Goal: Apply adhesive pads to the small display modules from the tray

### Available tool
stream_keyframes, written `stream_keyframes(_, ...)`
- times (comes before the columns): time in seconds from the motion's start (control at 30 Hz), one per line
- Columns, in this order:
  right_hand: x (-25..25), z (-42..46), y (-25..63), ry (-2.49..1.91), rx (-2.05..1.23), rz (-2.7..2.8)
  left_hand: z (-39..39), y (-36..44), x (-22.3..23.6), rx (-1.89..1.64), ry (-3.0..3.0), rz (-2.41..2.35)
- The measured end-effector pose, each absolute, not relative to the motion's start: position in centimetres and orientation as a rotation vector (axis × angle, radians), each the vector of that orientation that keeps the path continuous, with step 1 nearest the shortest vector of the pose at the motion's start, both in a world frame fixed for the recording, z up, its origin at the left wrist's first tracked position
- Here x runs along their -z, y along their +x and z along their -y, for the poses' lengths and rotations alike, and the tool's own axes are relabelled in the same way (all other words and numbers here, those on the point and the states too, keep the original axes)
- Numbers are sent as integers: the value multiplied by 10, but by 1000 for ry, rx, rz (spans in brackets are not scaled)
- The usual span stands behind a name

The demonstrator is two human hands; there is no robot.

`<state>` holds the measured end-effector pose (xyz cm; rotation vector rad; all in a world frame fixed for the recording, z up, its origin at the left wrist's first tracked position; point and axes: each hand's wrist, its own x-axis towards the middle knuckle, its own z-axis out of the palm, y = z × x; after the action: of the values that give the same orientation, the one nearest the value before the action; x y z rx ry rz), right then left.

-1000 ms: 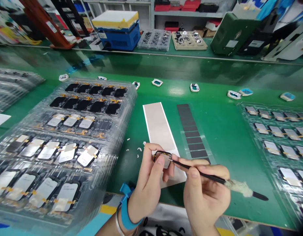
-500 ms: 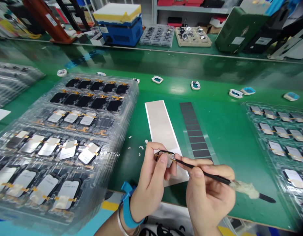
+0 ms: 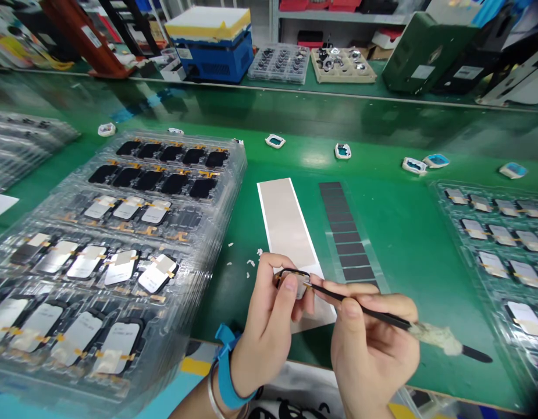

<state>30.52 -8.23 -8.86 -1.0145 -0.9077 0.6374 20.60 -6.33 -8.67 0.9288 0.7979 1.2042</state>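
My left hand point(image 3: 269, 317) pinches a small rectangular screen part point(image 3: 294, 279) with a dark rim, held up over the near edge of the green bench. My right hand point(image 3: 369, 343) grips black tweezers point(image 3: 382, 317) wrapped in whitish tape near the back end; their tips touch the right edge of the part. A blue wrist strap point(image 3: 225, 364) and a metal bangle sit on my left wrist. Just behind the hands lie a pale strip of backing paper point(image 3: 286, 218) and a clear strip carrying several dark grey rectangular pads point(image 3: 345, 235).
A stack of clear trays point(image 3: 120, 233) with screen parts fills the left. Another tray point(image 3: 499, 244) lies at the right. Small white-and-teal pieces point(image 3: 342, 151) dot the bench beyond. A blue machine point(image 3: 214, 49), part trays and a green box point(image 3: 419, 52) stand at the back.
Hands and part stay almost still; the view shifted slightly between the earliest frame and now. The tweezer tips remain at the part's edge.
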Motion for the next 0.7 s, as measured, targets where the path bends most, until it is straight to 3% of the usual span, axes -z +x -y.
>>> stream_keyframes(0.7,86,85,310,-912,-736,839,56,205,87,-1208,926,-794)
